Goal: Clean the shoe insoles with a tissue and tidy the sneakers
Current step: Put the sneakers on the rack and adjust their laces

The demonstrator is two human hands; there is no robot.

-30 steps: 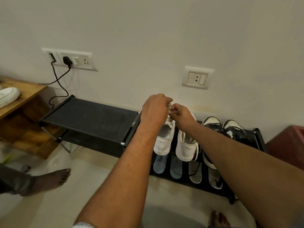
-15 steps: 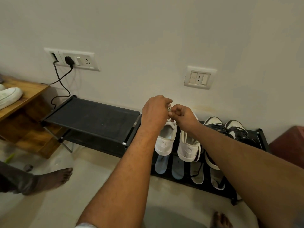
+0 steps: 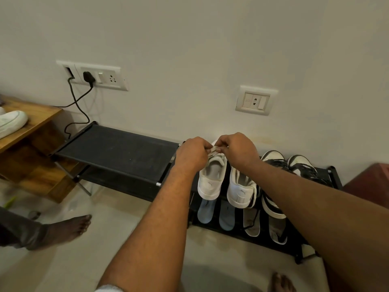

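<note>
Two white sneakers stand side by side, heels toward me, on the top shelf of a black shoe rack (image 3: 117, 152). My left hand (image 3: 192, 154) and my right hand (image 3: 239, 151) meet over the tongue of the left white sneaker (image 3: 212, 178), and both pinch its pale laces (image 3: 214, 150) between fingertips. The right white sneaker (image 3: 241, 189) stands untouched beside it, partly under my right forearm. Light blue insoles (image 3: 226, 216) lie on the lower shelf below the sneakers.
Black-and-white sneakers (image 3: 299, 165) stand at the rack's right end, grey slippers (image 3: 251, 223) on the lower shelf. A wooden table (image 3: 31, 123) at left carries another white shoe (image 3: 11, 123). A person's bare foot (image 3: 67, 228) rests on the floor. A charger cable (image 3: 79, 106) hangs from the wall socket.
Both hands stay at the left sneaker's laces; my right hand has risen slightly and the fingers have shifted on the laces.
</note>
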